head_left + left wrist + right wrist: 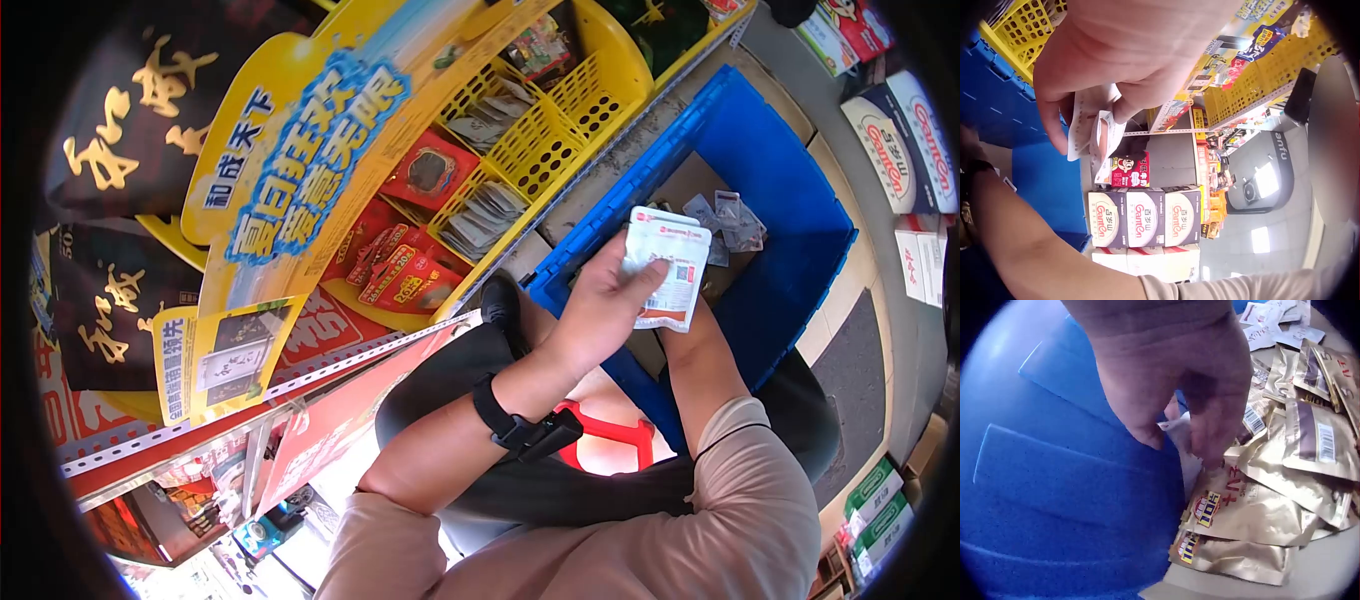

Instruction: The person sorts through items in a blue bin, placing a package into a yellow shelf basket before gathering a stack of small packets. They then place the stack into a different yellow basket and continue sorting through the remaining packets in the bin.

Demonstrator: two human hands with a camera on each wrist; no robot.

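In the head view my left hand (pixel 600 295) pinches a few flat white packets (pixel 663 265) above a blue crate (pixel 800 160), thumb on the front of the top one. From the left wrist view, the left hand (pixel 1129 50) has these white packets (pixel 1088 128) between thumb and fingers, their edges slightly fanned. Down in the crate, my right hand (pixel 1179 381) pinches a white packet (pixel 1184 447) against the blue wall (pixel 1072 487), next to gold packets (pixel 1260 500). In the head view the held packets hide the right hand; only its forearm (pixel 705 370) shows.
More white packets (pixel 735 220) lie in the crate's far part. On the left stands a yellow display rack (pixel 560 150) with baskets of white packets (pixel 483 220) and red packs (pixel 405 270). Boxes (pixel 900 140) line the right side; a red stool (pixel 610 430) is below.
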